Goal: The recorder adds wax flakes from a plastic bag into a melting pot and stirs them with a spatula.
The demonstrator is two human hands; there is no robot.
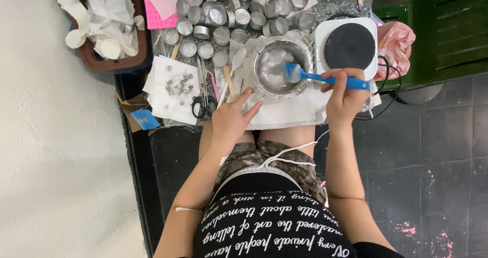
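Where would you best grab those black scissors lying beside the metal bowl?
By the black handle loops of the scissors, coming from the person's side: the loops lie nearest the body, near the left hand, while the blades point away toward the small metal cups.

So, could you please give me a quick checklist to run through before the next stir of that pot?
1. Right hand grips the blue spatula by its handle: ok.
2. Spatula head sits inside the pot, among pale lumps: ok.
3. Left hand steadies the pot: not ok, its fingers rest on the white paper beside it, not on the rim.
4. Pot stands off the hotplate, on paper: ok.
5. Hotplate on or off: cannot tell.
6. Scissors lie clear of both hands: ok.
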